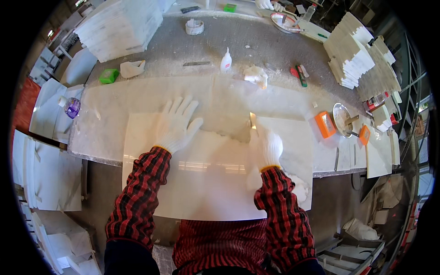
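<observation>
A polished white stone slab [206,188] with grey veining lies in front of me, its near edge jutting past the table edge toward my body. My left hand [176,126], in a white knit glove, rests on the slab's far left part with its fingers spread and nothing in it. My right hand [267,145], gloved the same way, is closed around a scraper. Only the scraper's thin metal blade [252,120] shows, pointing away from me near the slab's far edge; the handle is hidden in the glove.
A slab stack [117,30] stands back left, another [350,50] back right. Beyond the slab are a white squeeze bottle [226,60] and a crumpled white cloth [255,76]. An orange box [325,124] and metal bowl [340,114] sit right. Another person's gloved hands [269,5] show far off.
</observation>
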`<action>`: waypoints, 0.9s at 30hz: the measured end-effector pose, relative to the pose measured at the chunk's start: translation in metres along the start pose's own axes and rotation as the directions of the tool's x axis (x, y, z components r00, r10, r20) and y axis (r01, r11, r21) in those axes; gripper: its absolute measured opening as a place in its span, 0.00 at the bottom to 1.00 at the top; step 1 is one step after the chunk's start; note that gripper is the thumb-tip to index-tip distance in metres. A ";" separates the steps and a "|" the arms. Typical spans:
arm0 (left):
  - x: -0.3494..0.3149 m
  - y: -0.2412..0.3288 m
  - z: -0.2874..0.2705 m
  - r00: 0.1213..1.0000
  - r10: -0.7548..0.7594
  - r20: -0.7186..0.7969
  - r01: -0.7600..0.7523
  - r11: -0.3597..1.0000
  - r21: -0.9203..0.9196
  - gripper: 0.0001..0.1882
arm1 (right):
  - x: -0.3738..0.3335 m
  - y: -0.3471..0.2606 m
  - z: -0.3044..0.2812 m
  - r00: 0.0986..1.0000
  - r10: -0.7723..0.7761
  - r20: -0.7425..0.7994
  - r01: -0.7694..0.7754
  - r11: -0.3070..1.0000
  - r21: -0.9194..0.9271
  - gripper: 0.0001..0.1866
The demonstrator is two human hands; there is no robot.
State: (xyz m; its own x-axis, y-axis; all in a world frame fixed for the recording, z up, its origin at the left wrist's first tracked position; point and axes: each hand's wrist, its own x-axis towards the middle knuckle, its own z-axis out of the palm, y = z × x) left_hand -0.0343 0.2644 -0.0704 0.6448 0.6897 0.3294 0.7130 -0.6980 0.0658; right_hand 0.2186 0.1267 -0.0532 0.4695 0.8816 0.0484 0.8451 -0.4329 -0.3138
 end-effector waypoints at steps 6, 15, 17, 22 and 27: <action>0.000 0.003 -0.014 0.997 -0.039 0.068 0.042 0.998 -0.054 0.31 | -0.006 -0.008 -0.001 0.998 0.025 0.051 -0.025 1.000 -0.006 0.20; -0.004 -0.002 -0.007 0.998 -0.038 0.058 0.038 0.999 0.003 0.30 | -0.014 0.001 -0.006 0.999 0.037 0.029 -0.037 0.999 -0.007 0.16; 0.007 0.005 -0.015 0.994 -0.038 0.101 0.043 0.998 -0.055 0.30 | -0.008 0.012 0.028 0.999 -0.032 -0.029 0.030 0.998 -0.051 0.17; -0.002 0.002 -0.007 0.999 -0.028 0.035 0.029 0.999 -0.020 0.31 | 0.010 -0.027 0.006 0.998 0.051 0.032 -0.053 0.997 0.061 0.18; -0.004 -0.005 0.003 0.998 0.025 -0.062 -0.022 0.999 0.044 0.31 | -0.010 -0.001 0.012 0.999 -0.042 -0.023 0.041 0.998 -0.052 0.18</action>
State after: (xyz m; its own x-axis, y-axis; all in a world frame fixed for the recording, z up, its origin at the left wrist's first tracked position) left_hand -0.0396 0.2652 -0.0749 0.6438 0.6589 0.3890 0.7102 -0.7038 0.0168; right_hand 0.2098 0.1203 -0.0648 0.4392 0.8945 0.0836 0.8757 -0.4054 -0.2621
